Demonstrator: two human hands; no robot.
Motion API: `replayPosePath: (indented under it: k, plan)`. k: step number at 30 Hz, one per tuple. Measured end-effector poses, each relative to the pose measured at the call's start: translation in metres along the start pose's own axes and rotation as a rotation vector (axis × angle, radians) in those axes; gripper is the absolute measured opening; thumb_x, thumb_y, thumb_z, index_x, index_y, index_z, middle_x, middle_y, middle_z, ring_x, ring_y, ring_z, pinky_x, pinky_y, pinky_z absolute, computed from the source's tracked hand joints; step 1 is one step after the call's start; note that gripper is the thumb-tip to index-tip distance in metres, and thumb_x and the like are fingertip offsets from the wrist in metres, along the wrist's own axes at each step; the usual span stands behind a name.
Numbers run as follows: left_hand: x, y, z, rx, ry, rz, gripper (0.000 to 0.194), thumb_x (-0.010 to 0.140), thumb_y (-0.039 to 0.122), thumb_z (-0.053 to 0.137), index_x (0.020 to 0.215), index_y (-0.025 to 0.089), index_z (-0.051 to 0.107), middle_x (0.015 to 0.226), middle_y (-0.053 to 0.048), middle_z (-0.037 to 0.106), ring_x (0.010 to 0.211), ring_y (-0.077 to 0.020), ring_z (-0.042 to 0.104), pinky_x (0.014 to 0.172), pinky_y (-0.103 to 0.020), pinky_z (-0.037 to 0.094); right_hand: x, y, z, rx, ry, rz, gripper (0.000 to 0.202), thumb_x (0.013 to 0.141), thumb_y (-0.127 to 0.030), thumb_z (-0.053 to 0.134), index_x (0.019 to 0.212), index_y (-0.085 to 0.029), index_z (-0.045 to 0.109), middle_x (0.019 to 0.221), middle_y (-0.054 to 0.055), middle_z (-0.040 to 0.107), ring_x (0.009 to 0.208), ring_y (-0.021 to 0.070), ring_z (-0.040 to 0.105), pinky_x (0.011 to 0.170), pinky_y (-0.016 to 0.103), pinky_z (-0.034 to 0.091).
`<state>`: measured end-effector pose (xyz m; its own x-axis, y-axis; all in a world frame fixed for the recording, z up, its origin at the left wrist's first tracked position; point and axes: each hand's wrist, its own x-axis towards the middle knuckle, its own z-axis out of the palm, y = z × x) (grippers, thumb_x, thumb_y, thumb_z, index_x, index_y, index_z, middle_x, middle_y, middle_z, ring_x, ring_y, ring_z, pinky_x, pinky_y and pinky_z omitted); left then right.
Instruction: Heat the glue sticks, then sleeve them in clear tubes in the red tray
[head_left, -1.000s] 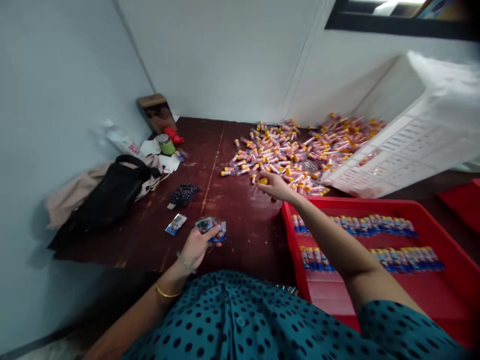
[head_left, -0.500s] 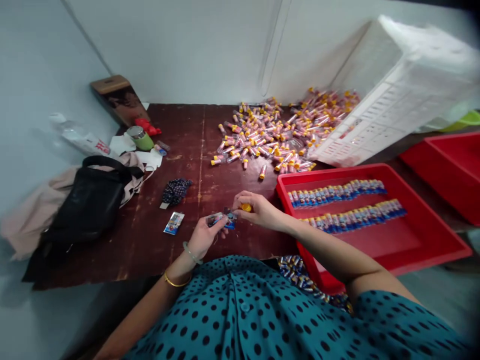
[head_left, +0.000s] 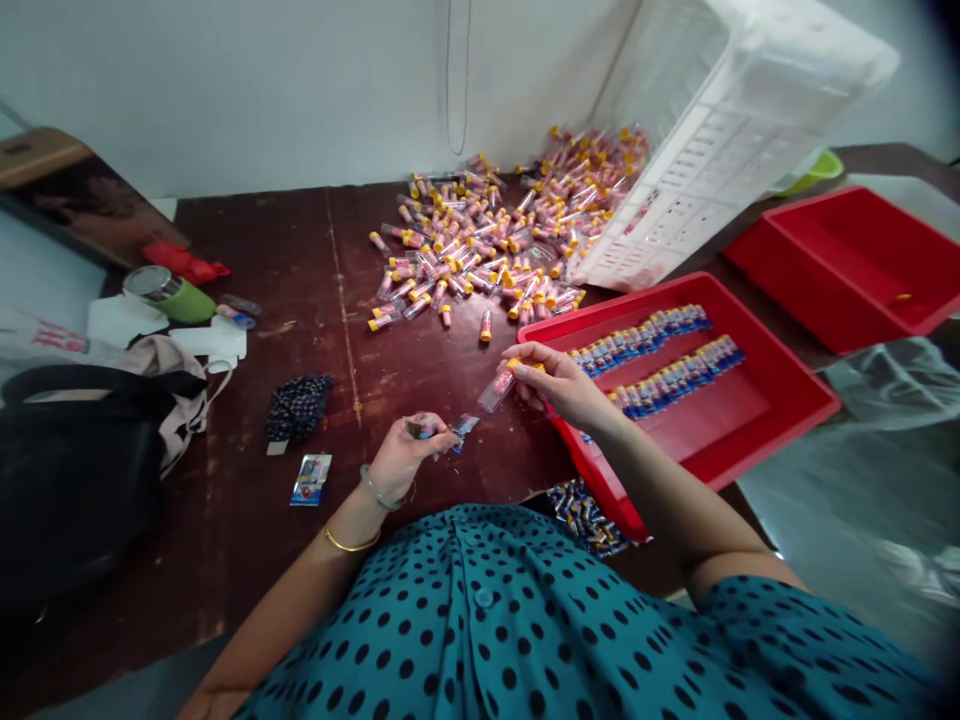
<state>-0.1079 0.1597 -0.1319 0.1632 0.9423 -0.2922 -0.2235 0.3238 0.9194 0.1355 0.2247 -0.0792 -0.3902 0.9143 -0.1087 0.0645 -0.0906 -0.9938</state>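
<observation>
My left hand is closed on small printed plastic sleeves; a blue-printed sleeve sticks out past its thumb and fingertips, and more film shows in the palm. Just to the right, my right hand pinches a clear tube with pink pieces inside and a yellow cap. Another yellow cap shows between its fingers; what lies behind them is hidden. The tube's clear end points down and left toward the sleeve, with a small gap between them. A flat stack of printed sleeves lies on the table left of my left hand.
Beyond my hands lies a heap of yellow-capped tubes, beside a tilted white crate. A red tray on the right holds two rows of sleeved tubes. Dark patterned cloth, a green jar and a black bag are leftward.
The view has turned right, so the table's things appear farther left. My right hand has drawn away from my left, and the tube it holds now shows clearly.
</observation>
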Motion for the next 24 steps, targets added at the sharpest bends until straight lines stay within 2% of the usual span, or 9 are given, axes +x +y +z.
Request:
replayPosePath:
  k: [3,5,7,11,14,17,19,21,24]
  plan:
    - [0.003,-0.001,0.006,-0.114,0.074,-0.069,0.026,0.06,0.031,0.086,0.069,0.016,0.067,0.065,0.002,0.063,0.058,-0.0102,0.056,0.055,-0.022,0.042,0.003,0.005,0.0,-0.275,0.045,-0.232,0.013,0.09,-0.029,0.057,0.093,-0.02,0.067,0.089,0.003,0.061,0.076,0.0132,0.058,0.068,0.026,0.049]
    - [0.005,-0.003,0.01,-0.137,0.084,-0.092,0.027,0.061,0.032,0.086,0.074,0.016,0.068,0.067,0.002,0.064,0.061,-0.0112,0.059,0.055,-0.022,0.043,0.006,0.012,0.007,-0.432,-0.028,-0.353,0.009,0.087,-0.025,0.062,0.085,-0.018,0.068,0.098,0.006,0.06,0.092,0.0166,0.06,0.085,0.031,0.048]
    - [0.007,-0.005,0.014,-0.109,0.054,-0.09,0.027,0.063,0.033,0.085,0.076,0.016,0.069,0.069,0.001,0.066,0.064,-0.0123,0.06,0.057,-0.023,0.045,0.007,0.019,0.016,-0.488,-0.134,-0.386,0.008,0.086,-0.025,0.066,0.087,-0.017,0.067,0.1,0.007,0.059,0.094,0.0172,0.059,0.089,0.032,0.048]
    - [0.012,-0.012,0.02,0.047,-0.006,-0.07,0.027,0.071,0.039,0.079,0.079,0.015,0.072,0.073,-0.001,0.067,0.063,-0.0133,0.059,0.057,-0.025,0.046,0.009,0.028,0.03,-0.498,-0.205,-0.387,0.014,0.091,-0.027,0.061,0.083,-0.016,0.066,0.099,0.007,0.057,0.091,0.0158,0.059,0.086,0.029,0.049]
    - [0.016,-0.014,0.021,0.128,0.007,-0.015,0.026,0.072,0.04,0.078,0.075,0.015,0.072,0.07,0.0,0.065,0.063,-0.0121,0.055,0.058,-0.024,0.043,0.01,0.027,0.026,-0.468,-0.257,-0.371,0.018,0.092,-0.029,0.06,0.081,-0.016,0.066,0.099,0.006,0.058,0.09,0.0152,0.06,0.087,0.029,0.048]
    - [0.019,-0.013,0.019,0.136,0.039,0.058,0.023,0.071,0.035,0.08,0.066,0.016,0.069,0.064,0.003,0.06,0.062,-0.0106,0.051,0.063,-0.024,0.042,0.011,0.023,0.011,-0.39,-0.137,-0.329,0.016,0.092,-0.03,0.059,0.087,-0.018,0.069,0.099,0.006,0.061,0.091,0.0155,0.06,0.085,0.03,0.048]
    - [0.021,-0.013,0.016,0.116,0.053,0.092,0.022,0.068,0.032,0.081,0.061,0.016,0.068,0.063,0.003,0.059,0.063,-0.0106,0.051,0.066,-0.025,0.041,0.011,0.019,-0.001,-0.262,-0.034,-0.231,0.017,0.093,-0.031,0.057,0.098,-0.02,0.069,0.096,0.005,0.062,0.077,0.0122,0.058,0.071,0.026,0.049]
    - [0.023,-0.013,0.014,0.091,0.045,0.099,0.022,0.066,0.029,0.083,0.059,0.016,0.067,0.063,0.003,0.059,0.064,-0.0108,0.052,0.067,-0.025,0.041,0.01,0.014,-0.011,-0.071,0.015,-0.101,0.022,0.092,-0.034,0.058,0.109,-0.023,0.065,0.097,0.003,0.063,0.06,0.0074,0.05,0.052,0.021,0.042]
    - [0.026,-0.014,0.014,0.049,0.029,0.082,0.019,0.061,0.023,0.086,0.062,0.017,0.067,0.065,0.004,0.06,0.065,-0.0102,0.052,0.068,-0.024,0.041,0.01,0.007,-0.017,0.203,0.037,0.006,0.029,0.086,-0.039,0.066,0.11,-0.023,0.062,0.102,0.003,0.064,0.051,0.0041,0.04,0.041,0.019,0.031]
